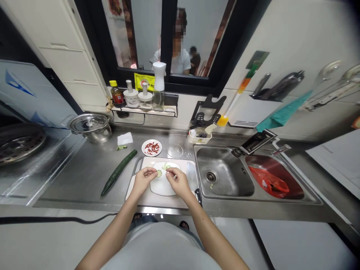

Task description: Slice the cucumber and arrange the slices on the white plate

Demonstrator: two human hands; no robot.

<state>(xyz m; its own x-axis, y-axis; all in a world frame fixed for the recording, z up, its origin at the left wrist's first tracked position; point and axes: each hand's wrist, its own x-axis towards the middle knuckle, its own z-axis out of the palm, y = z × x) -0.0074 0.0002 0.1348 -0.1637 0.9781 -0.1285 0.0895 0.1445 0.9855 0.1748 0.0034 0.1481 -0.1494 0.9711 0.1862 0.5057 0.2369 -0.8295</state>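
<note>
Shirt (160, 249): pale, before the bench's (75, 176) front edge.
Left hand (145, 177): finger and thumb pinching a slice (159, 173) over the plate's left side.
Right hand (177, 179): fingertips drawn together by the plate's right edge; cannot tell whether they grip anything.
Plate (162, 188): white, on the board (153, 201); slices (166, 165) near its back edge.
Knife (191, 173): along the board's right edge.
Cucumber (119, 172): on the bench, off the board's left edge.
Dish (143, 149): red pieces (152, 147), behind the board's back edge.

Room lies between the left hand (145, 176) and the cucumber (118, 173). A knife (192, 175) apparently blocks the cutting board's (165, 201) right edge.
</note>
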